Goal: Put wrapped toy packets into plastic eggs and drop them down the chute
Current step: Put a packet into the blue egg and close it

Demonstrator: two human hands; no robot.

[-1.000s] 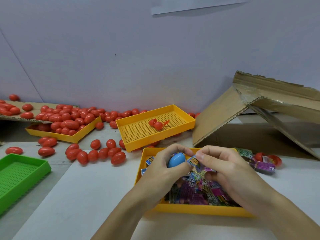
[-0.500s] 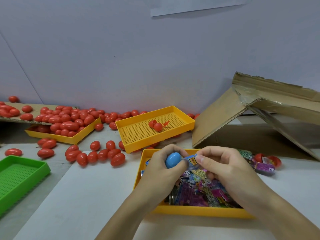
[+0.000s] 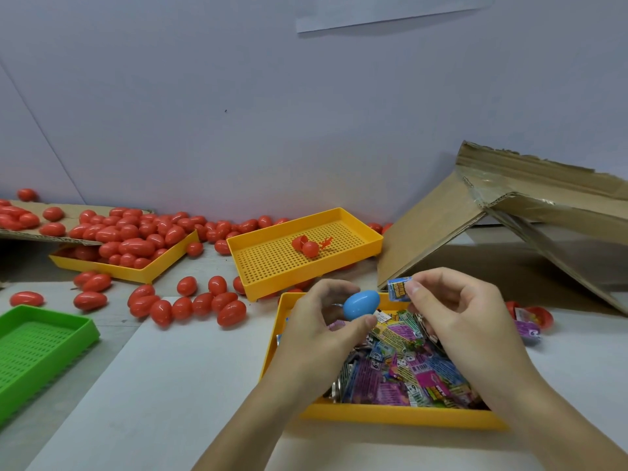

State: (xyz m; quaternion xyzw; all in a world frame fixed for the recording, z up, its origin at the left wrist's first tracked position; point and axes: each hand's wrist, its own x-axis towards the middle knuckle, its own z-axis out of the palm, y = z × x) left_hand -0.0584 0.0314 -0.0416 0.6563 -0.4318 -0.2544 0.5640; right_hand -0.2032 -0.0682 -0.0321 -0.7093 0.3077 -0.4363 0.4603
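My left hand [image 3: 319, 331] grips a blue plastic egg [image 3: 361, 303] between thumb and fingers, above the near yellow tray [image 3: 390, 414] heaped with colourful wrapped toy packets [image 3: 407, 368]. My right hand [image 3: 452, 314] pinches one small folded packet [image 3: 399, 289] just right of the egg, a little apart from it. The cardboard chute [image 3: 438, 226] slopes at the right behind my hands.
Several red eggs [image 3: 190, 305] lie loose on the table and fill a yellow tray [image 3: 125, 271] at the back left. A second yellow tray [image 3: 302, 266] holds an opened red egg. A green tray [image 3: 37, 348] sits at the left. Red egg halves with a packet [image 3: 530, 321] lie at the right.
My right hand has drawn the packet up and to the right, away from the blue egg. The left hand has kept hold of the egg and turned it slightly.
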